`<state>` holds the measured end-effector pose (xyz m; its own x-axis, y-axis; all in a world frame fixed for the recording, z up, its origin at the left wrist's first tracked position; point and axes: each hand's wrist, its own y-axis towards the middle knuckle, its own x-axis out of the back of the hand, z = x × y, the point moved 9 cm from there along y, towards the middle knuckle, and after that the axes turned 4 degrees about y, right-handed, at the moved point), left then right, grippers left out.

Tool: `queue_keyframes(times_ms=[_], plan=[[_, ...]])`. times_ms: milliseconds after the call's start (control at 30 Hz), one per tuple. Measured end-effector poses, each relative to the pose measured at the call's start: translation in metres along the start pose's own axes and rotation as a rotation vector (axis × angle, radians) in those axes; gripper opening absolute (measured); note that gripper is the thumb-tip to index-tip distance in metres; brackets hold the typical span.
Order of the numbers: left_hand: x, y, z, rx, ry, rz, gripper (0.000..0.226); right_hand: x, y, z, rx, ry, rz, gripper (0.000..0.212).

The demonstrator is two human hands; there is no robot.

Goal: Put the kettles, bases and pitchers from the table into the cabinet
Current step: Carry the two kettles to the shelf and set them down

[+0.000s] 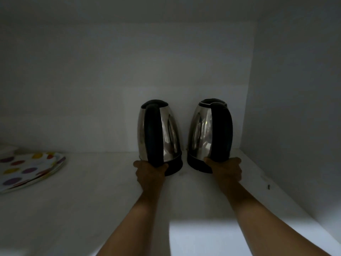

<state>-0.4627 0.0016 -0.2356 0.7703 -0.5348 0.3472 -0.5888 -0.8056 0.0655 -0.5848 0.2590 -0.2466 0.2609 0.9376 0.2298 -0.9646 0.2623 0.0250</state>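
Two steel kettles with black handles and black bottoms stand side by side at the back right of the dim white cabinet shelf (103, 196). The left kettle (170, 133) has my left hand (150, 171) wrapped around the lower end of its handle. The right kettle (200, 132) is gripped the same way by my right hand (227, 169). Both kettles stand upright close to the back wall, a small gap between them. Both handles face me.
A stack of white trays with coloured dots (27, 169) lies at the shelf's left edge. The cabinet's right wall (295, 117) rises just beside the right kettle. A small dark speck (269, 186) sits on the shelf near that wall.
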Motion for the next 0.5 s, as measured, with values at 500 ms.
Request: queue_keyframes(times_ms=[500], plan=[[0.116, -0.125, -0.026, -0.425, 0.694, -0.080, 0.051, 0.037, -0.152, 0.032, 0.207, -0.195, 0.211, 0.058]])
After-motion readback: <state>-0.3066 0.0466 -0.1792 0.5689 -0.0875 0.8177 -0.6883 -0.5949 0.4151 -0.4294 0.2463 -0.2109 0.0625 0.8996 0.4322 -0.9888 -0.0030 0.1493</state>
